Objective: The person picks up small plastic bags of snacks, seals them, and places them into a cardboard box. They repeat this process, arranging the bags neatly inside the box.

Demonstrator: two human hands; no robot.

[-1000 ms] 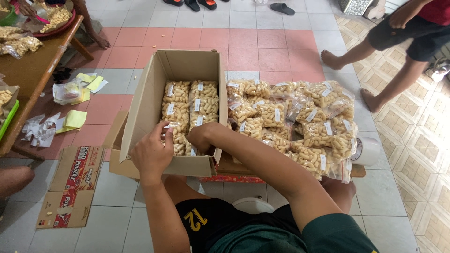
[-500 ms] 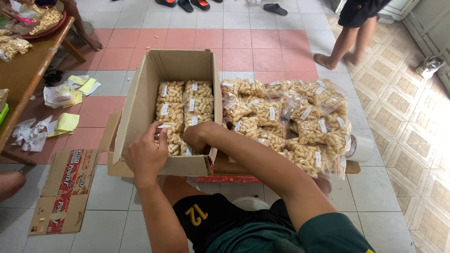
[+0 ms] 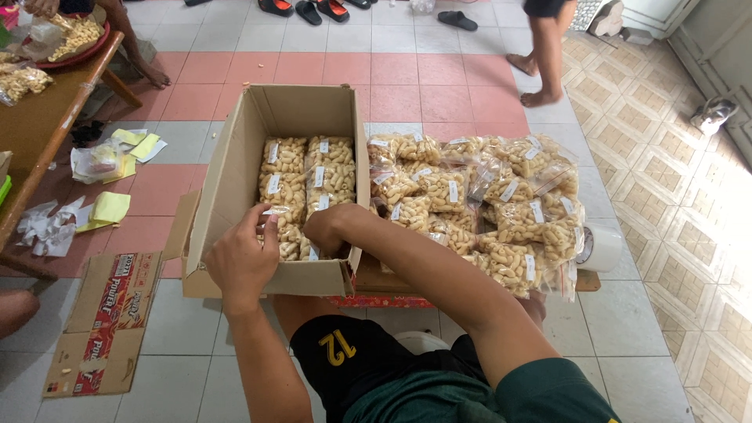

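Note:
An open brown cardboard box [image 3: 227, 184] stands in front of me, filled with clear bags of pale snacks [image 3: 307, 176] laid in two rows. My left hand [image 3: 243, 258] rests at the box's near edge, fingers pinching the top of a snack bag [image 3: 278, 213] inside. My right hand [image 3: 327, 227] reaches into the box's near right corner, curled over a bag there. To the right of the box lies a heap of the same snack bags [image 3: 486, 204] on a low board.
A flattened red-and-brown carton [image 3: 106, 321] lies on the tiled floor at left, near crumpled paper and yellow sheets [image 3: 110, 207]. A wooden table [image 3: 39, 125] with snacks stands far left. A tape roll [image 3: 601, 247] sits right of the heap. A person's legs [image 3: 544, 55] stand beyond.
Both hands stay at the box's near end, pressing bags in. The person at the back right has walked leftward across the tiles.

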